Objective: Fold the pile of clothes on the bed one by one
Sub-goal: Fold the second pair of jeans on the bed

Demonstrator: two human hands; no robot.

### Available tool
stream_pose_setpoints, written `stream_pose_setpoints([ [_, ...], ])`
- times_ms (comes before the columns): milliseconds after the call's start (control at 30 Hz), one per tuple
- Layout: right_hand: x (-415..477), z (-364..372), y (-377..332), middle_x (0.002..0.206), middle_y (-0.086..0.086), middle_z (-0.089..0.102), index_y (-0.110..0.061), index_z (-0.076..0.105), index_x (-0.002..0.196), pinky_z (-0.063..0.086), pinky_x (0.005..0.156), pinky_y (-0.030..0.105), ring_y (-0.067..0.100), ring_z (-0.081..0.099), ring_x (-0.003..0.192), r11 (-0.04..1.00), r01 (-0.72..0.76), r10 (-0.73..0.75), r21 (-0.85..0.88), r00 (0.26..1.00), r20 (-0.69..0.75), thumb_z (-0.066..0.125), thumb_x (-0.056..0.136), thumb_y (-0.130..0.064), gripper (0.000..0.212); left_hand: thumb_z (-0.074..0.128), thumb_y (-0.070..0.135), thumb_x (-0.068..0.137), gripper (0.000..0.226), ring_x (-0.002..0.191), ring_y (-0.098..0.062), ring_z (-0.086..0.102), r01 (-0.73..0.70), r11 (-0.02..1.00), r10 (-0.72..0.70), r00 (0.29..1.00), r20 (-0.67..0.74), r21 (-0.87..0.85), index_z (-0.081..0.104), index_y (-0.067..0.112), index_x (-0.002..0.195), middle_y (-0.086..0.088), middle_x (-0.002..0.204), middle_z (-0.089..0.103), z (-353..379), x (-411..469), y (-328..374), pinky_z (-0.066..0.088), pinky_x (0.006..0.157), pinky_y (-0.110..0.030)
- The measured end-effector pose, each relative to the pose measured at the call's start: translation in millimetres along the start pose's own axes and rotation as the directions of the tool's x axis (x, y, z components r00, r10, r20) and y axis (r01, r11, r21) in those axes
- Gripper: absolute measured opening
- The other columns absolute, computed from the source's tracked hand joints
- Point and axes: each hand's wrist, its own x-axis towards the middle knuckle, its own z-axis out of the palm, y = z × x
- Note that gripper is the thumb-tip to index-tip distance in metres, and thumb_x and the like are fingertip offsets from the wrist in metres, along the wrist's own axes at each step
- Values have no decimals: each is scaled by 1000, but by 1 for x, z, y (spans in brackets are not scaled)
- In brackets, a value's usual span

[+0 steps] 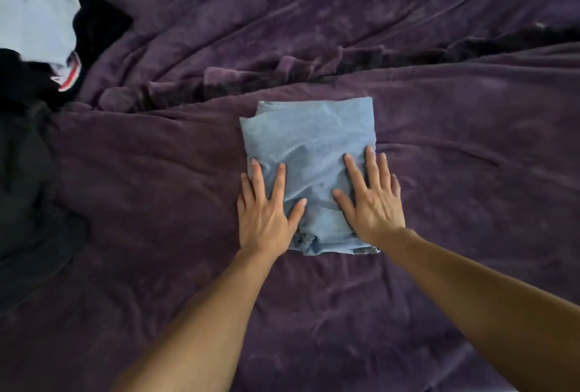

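A folded blue garment (306, 137) is lying near the middle of the bed, on a purple blanket (455, 140) that is covering the whole surface. It is forming a neat upright rectangle. Its long axis is running straight away from the person, with one short end sitting close to the wrists and the other pointing toward a deep rumpled crease (282, 68) in the blanket beyond it. Stacked layers of cloth are showing at the far left corner, and a little fabric is bunching at the near edge between the two hands.

The left hand (266, 212) is lying flat on the near left part of the garment, fingers straight and spread, with the outer fingers hanging over the left edge onto the blanket. The right hand (373, 200) is resting flat on the near right part in the same way, fingers straight and fanned out, the little finger reaching past the right edge. Neither hand is gripping anything; both palms are pressing down on the cloth.

Well away at the far left, a pale blue garment (37, 24) with a red-striped edge is lying crumpled on top of some black clothes (28, 172), which are spreading down the left side of the bed.
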Motion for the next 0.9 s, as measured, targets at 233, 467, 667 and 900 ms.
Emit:
stream_pose_setpoints([
  [233,6,37,16,162,9,-7,-36,-1,153,19,114,54,33,7,148,995,-18,23,98,998,-56,19,88,-73,77,33,85,73,97,144,-34,15,45,986,-49,998,-26,-160,3,36,151,-24,155,13,23,9,-9,27,112,-46],
  [467,12,6,2,150,14,24,-46,4,147,43,67,32,31,60,88,888,-109,126,448,992,-7,42,89,-63,72,54,49,91,63,91,-39,58,157,914,-232,958,-166,-373,30,33,147,-17,111,51,-14,31,16,47,79,-42],
  [667,-37,-29,28,128,6,37,-47,13,146,35,54,26,16,43,64,957,-66,67,283,998,8,42,91,-61,64,54,38,93,50,71,-42,60,214,956,-245,959,-145,-199,43,25,140,-18,112,48,-37,-31,62,47,60,-39],
  [900,-150,-59,68,124,3,40,-45,16,148,47,58,31,25,63,76,950,-180,175,254,984,43,39,92,-63,63,55,36,92,45,68,-31,64,168,984,-170,985,-26,-66,49,25,136,-12,110,48,-60,-128,124,39,50,-29],
])
